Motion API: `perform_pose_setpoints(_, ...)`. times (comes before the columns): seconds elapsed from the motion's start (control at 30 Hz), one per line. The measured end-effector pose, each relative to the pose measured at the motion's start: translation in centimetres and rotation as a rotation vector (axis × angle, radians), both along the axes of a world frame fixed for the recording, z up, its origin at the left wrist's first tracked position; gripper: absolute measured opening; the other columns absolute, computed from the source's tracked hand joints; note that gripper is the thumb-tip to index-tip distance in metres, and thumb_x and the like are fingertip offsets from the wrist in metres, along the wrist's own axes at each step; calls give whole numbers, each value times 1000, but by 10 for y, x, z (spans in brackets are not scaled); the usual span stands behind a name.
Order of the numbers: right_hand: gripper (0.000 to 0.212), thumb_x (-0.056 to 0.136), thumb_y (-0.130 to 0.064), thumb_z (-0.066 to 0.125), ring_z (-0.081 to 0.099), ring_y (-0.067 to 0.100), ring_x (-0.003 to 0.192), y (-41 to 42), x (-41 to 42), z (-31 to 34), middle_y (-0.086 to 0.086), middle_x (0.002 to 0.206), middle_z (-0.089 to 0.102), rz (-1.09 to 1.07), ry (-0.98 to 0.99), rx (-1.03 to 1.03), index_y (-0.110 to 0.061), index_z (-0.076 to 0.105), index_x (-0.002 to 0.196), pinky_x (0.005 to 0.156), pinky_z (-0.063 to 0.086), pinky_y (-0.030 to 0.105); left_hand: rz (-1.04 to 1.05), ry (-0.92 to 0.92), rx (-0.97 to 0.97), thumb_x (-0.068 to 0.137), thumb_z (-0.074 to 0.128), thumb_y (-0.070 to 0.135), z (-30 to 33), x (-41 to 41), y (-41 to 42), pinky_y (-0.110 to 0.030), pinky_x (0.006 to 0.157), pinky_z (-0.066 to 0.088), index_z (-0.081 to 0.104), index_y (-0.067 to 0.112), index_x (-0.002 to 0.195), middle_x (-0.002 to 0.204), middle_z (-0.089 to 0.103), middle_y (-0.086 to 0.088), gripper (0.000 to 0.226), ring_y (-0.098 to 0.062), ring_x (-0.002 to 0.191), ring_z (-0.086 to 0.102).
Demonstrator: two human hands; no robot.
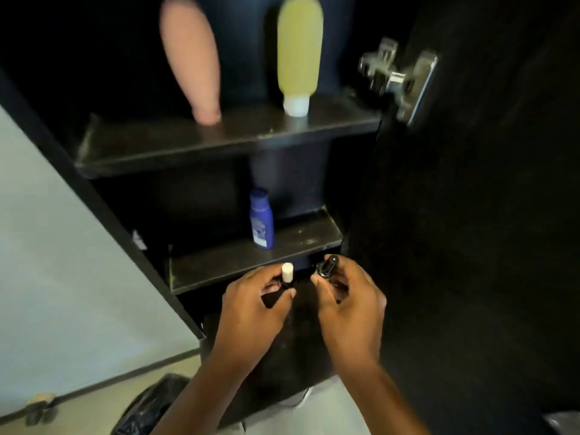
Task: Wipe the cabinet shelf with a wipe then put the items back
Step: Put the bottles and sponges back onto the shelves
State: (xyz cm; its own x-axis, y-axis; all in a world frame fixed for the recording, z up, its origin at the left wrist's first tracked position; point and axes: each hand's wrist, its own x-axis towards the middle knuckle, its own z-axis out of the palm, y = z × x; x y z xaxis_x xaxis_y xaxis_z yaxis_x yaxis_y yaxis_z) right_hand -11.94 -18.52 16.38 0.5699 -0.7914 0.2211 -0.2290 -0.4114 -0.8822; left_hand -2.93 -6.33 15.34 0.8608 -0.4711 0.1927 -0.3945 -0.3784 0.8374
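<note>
A black cabinet stands open in front of me. On its upper shelf (157,152) stand a pink tube (191,61) and a yellow bottle (299,51), both cap down. A small blue bottle (261,219) stands on the lower shelf (219,265). Just below that shelf's front edge, my left hand (254,306) grips a small dark bottle with a white cap (287,272). My right hand (351,306) grips a small dark bottle with a black cap (330,264). The two hands are side by side, a little apart.
The open cabinet door (486,215) fills the right side, with a metal hinge (398,80) near its top. A pale wall (62,262) lies to the left. A black bin bag (150,406) sits on the floor at the lower left.
</note>
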Motion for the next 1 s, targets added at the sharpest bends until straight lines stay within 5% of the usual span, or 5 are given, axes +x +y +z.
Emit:
perform_pose_setpoints(0.2,35,87,-13,78,68,-3,92,7,3,135,-13,107,68,74,-228,-132,-22,70,120,82,59,19,21,-199,-139,80,87,22,148,-6,34,-23,90,60,76,27,120,106,75,20,42,5,97,71)
perform_pose_setpoints(0.43,32,82,-19,84,67,-9,85,10,15,279,-21,92,70,165,-409,-252,-31,70,108,77,55,11,61,-431,-224,81,85,29,287,5,61,-19,86,60,73,26,124,106,75,17,44,1,95,72)
perform_pose_setpoints(0.7,26,77,-18,86,69,-4,76,-15,47,402,-15,84,72,174,-590,-344,-26,73,97,71,54,10,140,-643,-294,81,86,25,424,26,75,-3,70,51,70,41,102,86,73,23,30,10,82,70)
perform_pose_setpoints(0.83,24,73,-18,88,71,4,73,-40,81,437,-11,77,72,165,-544,-305,-26,72,89,79,61,29,199,-596,-190,79,87,28,465,60,62,-15,75,55,71,39,90,81,72,20,22,5,75,70)
perform_pose_setpoints(1.0,21,70,-24,90,72,11,75,-67,124,450,-8,76,74,131,-421,-263,-25,73,83,79,62,38,295,-517,-67,78,88,26,478,102,39,-25,78,50,78,20,103,89,73,6,28,-12,88,70)
